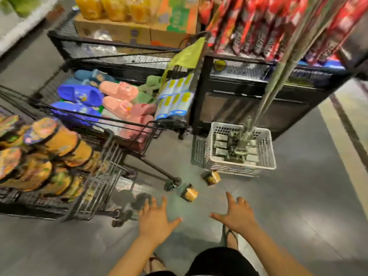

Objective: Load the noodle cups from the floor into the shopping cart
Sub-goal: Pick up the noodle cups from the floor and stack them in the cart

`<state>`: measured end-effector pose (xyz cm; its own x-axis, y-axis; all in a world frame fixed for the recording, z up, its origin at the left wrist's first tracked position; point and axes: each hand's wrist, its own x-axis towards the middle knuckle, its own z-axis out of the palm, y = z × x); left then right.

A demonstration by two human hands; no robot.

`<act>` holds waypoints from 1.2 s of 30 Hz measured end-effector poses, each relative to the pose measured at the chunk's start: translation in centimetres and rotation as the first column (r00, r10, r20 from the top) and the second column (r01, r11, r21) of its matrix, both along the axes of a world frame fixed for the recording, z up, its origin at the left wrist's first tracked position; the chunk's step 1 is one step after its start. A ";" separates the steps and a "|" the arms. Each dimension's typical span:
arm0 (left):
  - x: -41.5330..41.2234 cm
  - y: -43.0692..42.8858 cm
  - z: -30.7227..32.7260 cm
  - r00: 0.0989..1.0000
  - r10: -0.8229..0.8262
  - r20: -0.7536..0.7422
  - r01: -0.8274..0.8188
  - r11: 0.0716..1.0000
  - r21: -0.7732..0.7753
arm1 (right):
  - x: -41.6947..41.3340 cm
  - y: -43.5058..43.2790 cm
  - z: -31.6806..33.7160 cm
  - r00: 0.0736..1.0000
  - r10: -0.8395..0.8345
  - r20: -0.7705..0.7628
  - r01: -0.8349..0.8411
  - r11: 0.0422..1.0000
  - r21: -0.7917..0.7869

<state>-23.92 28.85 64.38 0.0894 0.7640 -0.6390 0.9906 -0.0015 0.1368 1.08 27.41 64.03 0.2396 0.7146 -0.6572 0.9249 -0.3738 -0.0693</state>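
Note:
Two noodle cups lie tipped on the grey floor: one (189, 192) close to the cart's front wheel, the other (211, 177) just in front of a white crate. The black wire shopping cart (103, 156) stands at the left, holding several orange-lidded noodle cups (39, 154). My left hand (154, 218) hovers open above the floor, a short way below the nearer cup. My right hand (235, 214) is also open with fingers spread, to the right of that cup. Neither hand touches a cup. The picture is blurred.
A white plastic crate (242, 150) with a metal stand in it sits on the floor ahead. Behind stand a black wire bin of slippers (111, 96) and a black shelf rack (258, 90) with hanging red packets. My sandalled feet are below.

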 end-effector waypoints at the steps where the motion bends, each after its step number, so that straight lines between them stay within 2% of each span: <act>1: 1.5 0.3 -0.6 1.000 0.015 0.003 -0.015 1.000 0.001 | 1.8 0.5 -0.3 1.000 0.005 0.000 -0.005 1.000 -0.004; 11: 18.1 2.7 -8.1 0.957 0.289 -0.023 -0.290 0.950 -0.118 | 18.9 7.3 -5.7 0.991 0.128 -0.042 -0.133 0.982 -0.134; 18: 23.7 4.1 -16.2 0.891 0.451 -0.059 -0.453 0.869 -0.197 | 24.9 11.2 -14.3 0.991 0.117 -0.065 -0.130 0.959 -0.252; 22: 24.2 5.4 -25.9 0.872 0.486 -0.060 -0.489 0.860 -0.145 | 25.3 14.0 -24.6 0.994 0.046 -0.103 -0.071 0.963 -0.260; 24: 23.7 6.1 -34.0 0.852 0.522 -0.051 -0.524 0.844 -0.111 | 25.1 15.4 -32.6 0.992 -0.016 -0.125 -0.016 0.968 -0.251; 26: 23.0 7.6 -39.3 0.855 0.518 -0.019 -0.518 0.851 -0.085 | 24.6 17.2 -37.6 0.986 -0.065 -0.155 0.029 0.974 -0.225; 31: 21.2 10.0 -56.9 0.844 0.537 0.013 -0.534 0.837 0.118 | 22.4 20.9 -54.9 0.964 -0.110 -0.240 0.099 0.993 -0.057; 36: 20.3 11.3 -67.8 0.805 0.577 0.137 -0.584 0.732 0.351 | 20.5 23.0 -66.0 0.936 -0.112 -0.334 0.177 0.969 0.170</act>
<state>-3.59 40.15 -3.39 -0.4392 0.8425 -0.3119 0.8127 0.5206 0.2619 21.58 50.43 -1.94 0.1501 0.8091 -0.5681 0.7782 -0.4511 -0.4368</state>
